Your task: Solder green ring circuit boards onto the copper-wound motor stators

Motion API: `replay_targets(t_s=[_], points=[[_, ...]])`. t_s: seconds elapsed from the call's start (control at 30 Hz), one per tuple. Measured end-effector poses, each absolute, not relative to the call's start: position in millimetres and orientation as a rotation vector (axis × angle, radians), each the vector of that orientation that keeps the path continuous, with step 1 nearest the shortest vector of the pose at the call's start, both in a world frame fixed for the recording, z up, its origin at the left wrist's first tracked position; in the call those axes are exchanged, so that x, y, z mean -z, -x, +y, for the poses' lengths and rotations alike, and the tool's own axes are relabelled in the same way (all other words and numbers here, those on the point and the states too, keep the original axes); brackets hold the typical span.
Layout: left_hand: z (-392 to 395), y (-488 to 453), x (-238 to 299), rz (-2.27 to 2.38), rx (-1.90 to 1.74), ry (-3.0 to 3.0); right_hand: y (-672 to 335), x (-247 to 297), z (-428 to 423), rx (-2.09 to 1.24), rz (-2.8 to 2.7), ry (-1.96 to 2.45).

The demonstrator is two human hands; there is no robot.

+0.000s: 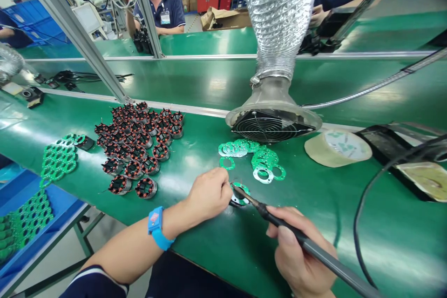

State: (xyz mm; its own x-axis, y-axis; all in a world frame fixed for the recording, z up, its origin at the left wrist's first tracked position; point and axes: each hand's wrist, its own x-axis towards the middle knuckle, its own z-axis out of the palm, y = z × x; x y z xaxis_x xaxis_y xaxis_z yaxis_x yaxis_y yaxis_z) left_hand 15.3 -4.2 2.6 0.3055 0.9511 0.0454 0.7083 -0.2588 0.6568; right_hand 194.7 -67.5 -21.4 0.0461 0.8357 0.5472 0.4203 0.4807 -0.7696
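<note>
My left hand point(209, 193) rests on the green bench mat with its fingers pinched together beside a small green ring board point(240, 194); what the fingers pinch is too thin to name. My right hand point(300, 253) grips a dark soldering iron point(279, 221) like a pen, its tip touching the ring board. A blue wrist strap point(157, 228) sits on my left wrist. Loose green ring boards point(253, 156) lie in a heap just beyond.
Several copper-wound stators point(139, 146) are grouped at the left. A fume extractor fan point(272, 123) with a foil duct stands behind the rings. A tape roll point(337, 147) lies to the right. Green panels point(57, 160) lie at far left. Another person sits across the bench.
</note>
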Motion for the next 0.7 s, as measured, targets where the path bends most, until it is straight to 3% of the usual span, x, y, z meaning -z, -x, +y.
replay_targets(t_s=[0.17,0.43,0.57,0.7], points=[[-5.2,-17.6,-5.2,1.517,-0.539,-2.094,-186.4,23.5,-61.9,-0.419,-1.534,1.182],[-2.0,-15.7,-5.3,1.489,-0.577,-1.953,-172.4,23.7,-43.5,-0.31,-2.075,1.224],[-1.9,-6.6,-12.0,1.333,-0.488,-1.787,-176.1,24.5,-41.6,-0.218,-2.015,1.345],[-4.4,-1.3,-15.1,1.139,-0.326,-2.052,-184.1,27.0,-40.3,-0.178,-1.865,1.406]])
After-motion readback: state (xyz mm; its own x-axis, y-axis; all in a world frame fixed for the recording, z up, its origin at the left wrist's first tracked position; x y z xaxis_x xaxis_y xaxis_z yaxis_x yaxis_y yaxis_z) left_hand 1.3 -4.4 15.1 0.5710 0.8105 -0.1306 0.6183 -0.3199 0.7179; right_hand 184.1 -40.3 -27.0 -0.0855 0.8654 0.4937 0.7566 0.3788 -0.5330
